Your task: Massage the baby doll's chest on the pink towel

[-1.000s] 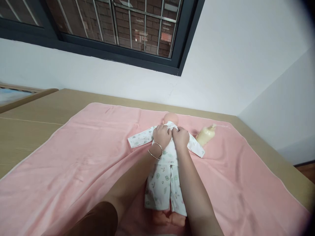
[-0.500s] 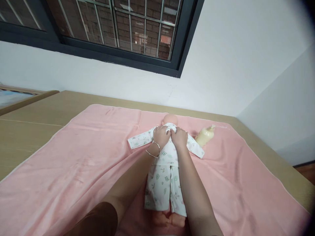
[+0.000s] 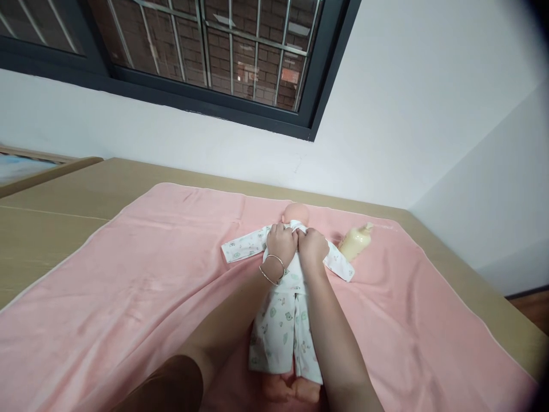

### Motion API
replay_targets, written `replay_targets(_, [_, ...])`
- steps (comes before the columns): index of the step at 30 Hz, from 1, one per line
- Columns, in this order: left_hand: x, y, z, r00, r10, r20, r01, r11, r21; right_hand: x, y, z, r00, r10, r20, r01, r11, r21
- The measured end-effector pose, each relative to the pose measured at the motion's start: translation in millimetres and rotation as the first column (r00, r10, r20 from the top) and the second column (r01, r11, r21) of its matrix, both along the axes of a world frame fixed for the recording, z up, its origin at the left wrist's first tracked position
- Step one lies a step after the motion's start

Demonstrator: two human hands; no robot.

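A baby doll [image 3: 297, 213] lies on its back on a pink towel [image 3: 128, 274], dressed in a white printed top and trousers [image 3: 278, 326]. Its bare feet show near the bottom edge. My left hand [image 3: 281, 243], with thin bangles at the wrist, and my right hand [image 3: 312, 247] are side by side on the doll's chest just below the neck. Both are closed, pinching the front of the top near the collar. The sleeves lie spread to either side.
A cream pump bottle [image 3: 355, 241] lies on the towel to the right of the doll. The towel covers a beige surface [image 3: 64, 200] against a white wall under a barred window [image 3: 214, 51]. The floor drops away at the far right.
My hands have stayed at the doll's collar, drawing slightly closer together. The view has shifted a little.
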State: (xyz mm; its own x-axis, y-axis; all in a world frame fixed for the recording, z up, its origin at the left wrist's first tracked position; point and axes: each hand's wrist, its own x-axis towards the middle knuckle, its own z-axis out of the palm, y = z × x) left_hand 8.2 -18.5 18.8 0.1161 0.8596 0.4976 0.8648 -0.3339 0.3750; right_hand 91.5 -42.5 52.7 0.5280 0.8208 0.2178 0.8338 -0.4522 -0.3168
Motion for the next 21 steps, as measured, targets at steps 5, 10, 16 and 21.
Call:
replay_targets(5, [0.5,1.1,-4.1,1.000,0.004,-0.005,-0.004,1.000,0.021,1.0,0.0,-2.1,0.995,-0.003,0.099,-0.005,0.997,0.078])
replay_targets(10, [0.0,-0.7,-0.9,1.000,-0.019,0.024,0.020,0.999,-0.030,1.7,-1.5,-3.8,0.994,-0.002,0.109,-0.012,0.992,0.128])
replay_targets(16, [-0.9,-2.8,2.2,0.999,-0.022,0.026,0.024,0.995,-0.096,-3.2,-2.2,-1.8,0.996,0.042,0.073,-0.045,0.998,0.040])
replay_targets(21, [-2.5,-3.9,3.8,0.999,-0.033,0.027,0.036,0.995,-0.096,-4.3,-2.7,1.2,0.997,0.071,0.022,-0.071,0.997,-0.020])
